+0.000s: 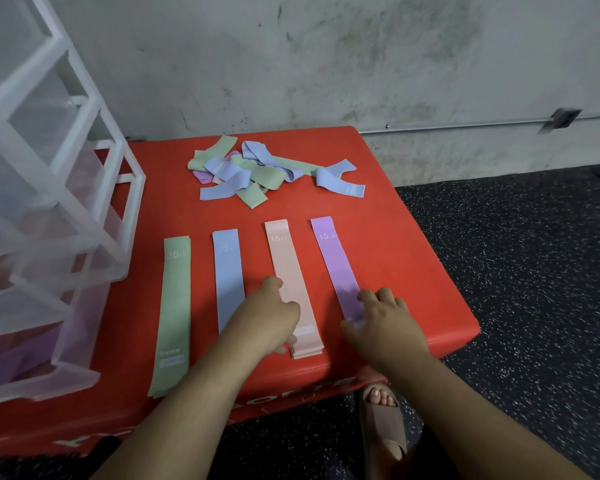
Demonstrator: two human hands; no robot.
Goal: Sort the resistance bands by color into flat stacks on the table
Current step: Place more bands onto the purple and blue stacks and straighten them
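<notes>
- Left flank: white drawer unit (pixel 49 202) stands on the red surface (pixel 406 244). Its frame is close beside the green stack (pixel 174 306), so the lane there is tight.
- Far centre: tangled pile of bands (pixel 253 171) fills the middle. The wall (pixel 326 64) is just behind the far edge.
- A bare red strip runs crosswise between the pile and the far ends of the four stacks.
- Narrow red lanes separate the green stack, blue stack (pixel 227 278), pink stack (pixel 288 265) and purple stack (pixel 333 261).
- Blue–pink lane: near end covered by the left grip (pixel 271 313).
- Right grip (pixel 385 320) rests on the purple stack's near end. To its right the surface is bare to the edge, with open floor (pixel 534 271) beyond.
</notes>
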